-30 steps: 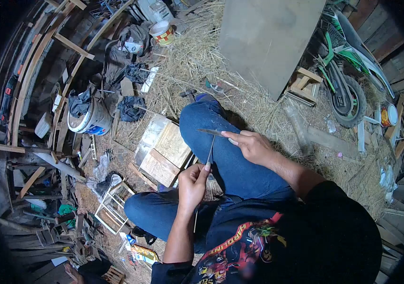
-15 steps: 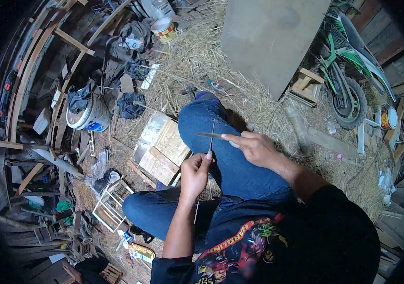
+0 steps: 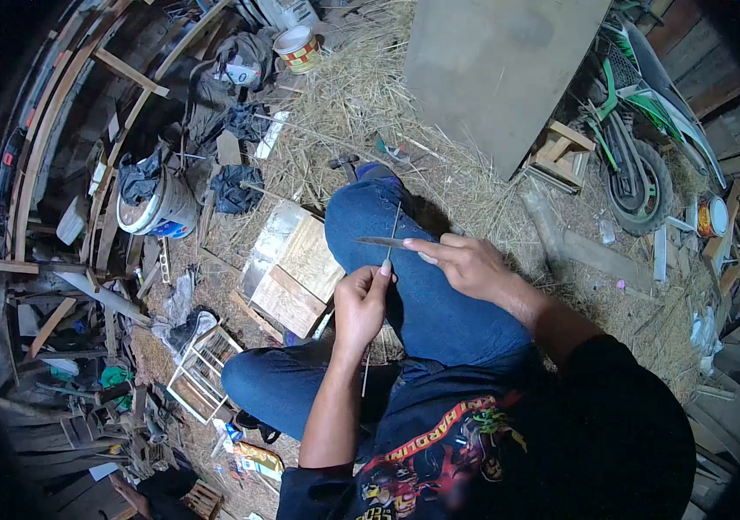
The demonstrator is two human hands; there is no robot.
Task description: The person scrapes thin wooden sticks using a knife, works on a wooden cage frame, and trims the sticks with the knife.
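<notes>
My left hand (image 3: 358, 308) is closed around a thin stick (image 3: 394, 227), thumb and fingers pinching it. The stick's upper end rises over my raised knee, and its lower end (image 3: 365, 371) comes out below the hand along my forearm. In my closed right hand (image 3: 472, 270) is a knife, its handle mostly hidden by the fingers. The narrow blade (image 3: 377, 242) points left and lies across the stick just above my left thumb. Beneath both hands are my legs in blue jeans (image 3: 439, 316).
A wooden box (image 3: 305, 273) stands left of my knee, a small wooden frame (image 3: 205, 368) below it. Left are a white bucket (image 3: 157, 208) and stacked planks. A large board (image 3: 500, 78), a motorcycle (image 3: 638, 173) and straw lie ahead. Another person's hand (image 3: 131, 496) shows at bottom left.
The stick's upper end has tilted slightly to the right, and my left hand has shifted a little. The knife blade still crosses the stick, now slightly higher.
</notes>
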